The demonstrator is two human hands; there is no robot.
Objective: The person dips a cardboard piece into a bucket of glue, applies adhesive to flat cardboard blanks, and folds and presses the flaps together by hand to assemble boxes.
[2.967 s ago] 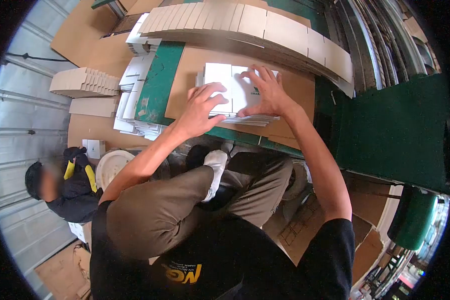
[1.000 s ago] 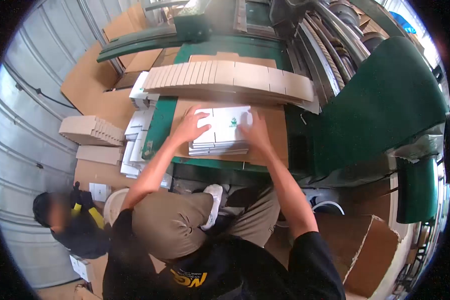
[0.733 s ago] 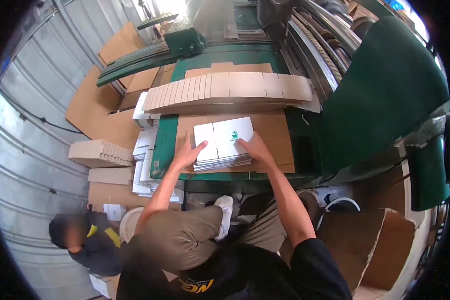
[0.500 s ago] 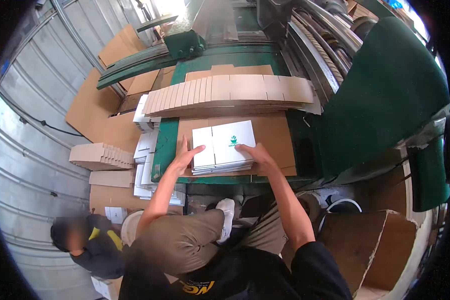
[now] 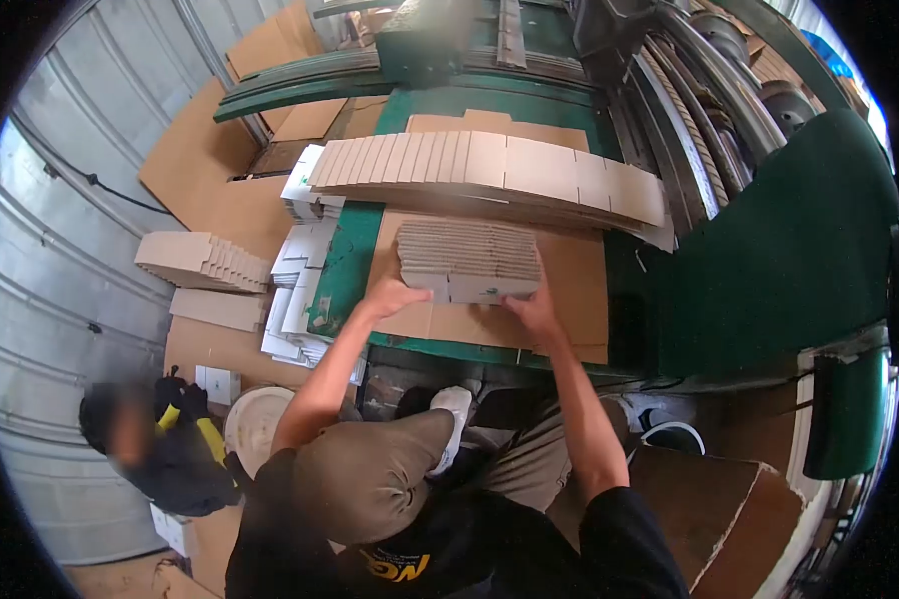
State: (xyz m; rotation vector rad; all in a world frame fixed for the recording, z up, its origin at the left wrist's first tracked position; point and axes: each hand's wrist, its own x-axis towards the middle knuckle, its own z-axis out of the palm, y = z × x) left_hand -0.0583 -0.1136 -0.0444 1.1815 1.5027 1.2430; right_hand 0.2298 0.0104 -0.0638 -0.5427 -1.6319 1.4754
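A stack of folded white cardboard pieces (image 5: pixel 469 252) stands tilted up over a flat brown cardboard sheet (image 5: pixel 579 290) on the green table, its layered edges facing up. My left hand (image 5: pixel 394 297) grips the stack's left end, thumb on the white front face. At the right end, my right hand (image 5: pixel 535 305) holds it the same way, its thumb beside a small green print. Fingers of both hands are partly hidden behind the stack. Just beyond lies a long fanned row of brown cardboard blanks (image 5: pixel 489 162).
Piles of white folded boxes (image 5: pixel 295 265) line the table's left side, with brown blanks (image 5: pixel 202 262) farther left. A co-worker (image 5: pixel 160 439) is at the lower left near a round white bucket (image 5: pixel 256 427). Green machinery (image 5: pixel 769 240) stands at right, above an open brown carton (image 5: pixel 709 509).
The stack has been tipped up from lying flat, so its layered edges now show, with both hands still on its ends. The camera view has shifted. The co-worker's arms have come up.
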